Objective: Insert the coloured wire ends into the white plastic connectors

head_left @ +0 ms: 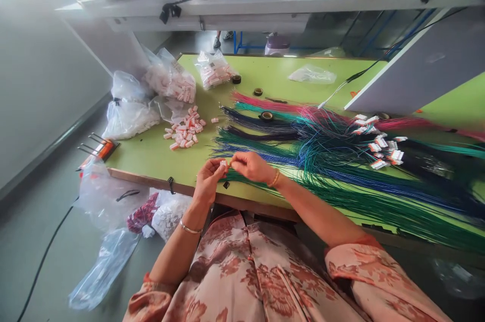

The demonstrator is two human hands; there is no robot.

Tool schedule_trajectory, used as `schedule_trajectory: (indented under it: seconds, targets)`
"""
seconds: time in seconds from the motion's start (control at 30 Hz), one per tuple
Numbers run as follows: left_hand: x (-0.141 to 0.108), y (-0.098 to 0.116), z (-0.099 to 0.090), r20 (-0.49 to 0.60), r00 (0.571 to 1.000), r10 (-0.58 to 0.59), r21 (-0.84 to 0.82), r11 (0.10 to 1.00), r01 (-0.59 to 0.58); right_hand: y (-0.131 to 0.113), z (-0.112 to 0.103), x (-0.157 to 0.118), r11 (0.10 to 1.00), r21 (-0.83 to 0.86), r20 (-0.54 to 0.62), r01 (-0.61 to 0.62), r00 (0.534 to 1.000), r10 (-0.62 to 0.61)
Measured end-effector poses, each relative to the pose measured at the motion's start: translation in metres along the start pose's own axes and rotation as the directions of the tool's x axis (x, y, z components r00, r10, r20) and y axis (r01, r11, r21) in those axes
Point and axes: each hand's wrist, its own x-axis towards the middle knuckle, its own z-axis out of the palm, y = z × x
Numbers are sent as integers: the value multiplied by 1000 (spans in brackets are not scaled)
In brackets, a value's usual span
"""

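Sitting pinched in the left hand (207,179), the white connector (223,163) lies just beside the closed right hand (251,166).

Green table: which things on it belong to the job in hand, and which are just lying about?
Likely the job:
small connector in left hand
pile of pale connectors
coloured wires

Probably just lying about:
black tape rolls
flat plastic bag

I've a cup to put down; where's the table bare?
Front left, between the loose pink pieces and the orange block; at the back, between the flat bag and nearest bag of pieces. Wires crowd the right.
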Motion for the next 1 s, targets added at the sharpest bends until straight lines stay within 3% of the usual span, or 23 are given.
schedule_trajectory:
  seconds: [0.1,0.23,0.43,0.57,0.67,0.77,0.9,1.0]
  targets:
    - [4,1,-4,14,999,-47,-3,999,47,22,-25,25,958,-257,-157,-131,983,92]
    - [6,-2,-6,24,997,-79,-14,997,79,42,-31,50,782,-558,-138,-279,960,244]
    - [4,-6,-8,45,994,-102,-23,994,103,45,-16,62,647,-724,-59,-240,956,288]
    - [3,-8,-9,51,991,-123,-30,992,124,42,-16,62,601,-788,31,-131,967,253]
    - [3,-9,-10,58,990,-129,-33,991,131,38,-19,58,618,-780,59,-97,972,227]
    - [2,-9,-11,61,989,-134,-31,990,136,34,-21,57,716,-683,27,-146,974,224]
    - [3,-10,-9,62,989,-137,-38,989,140,29,-12,67,904,-411,15,-120,990,138]
    - [4,-13,-5,65,989,-130,-52,990,133,20,0,81,980,-192,10,-50,999,53]
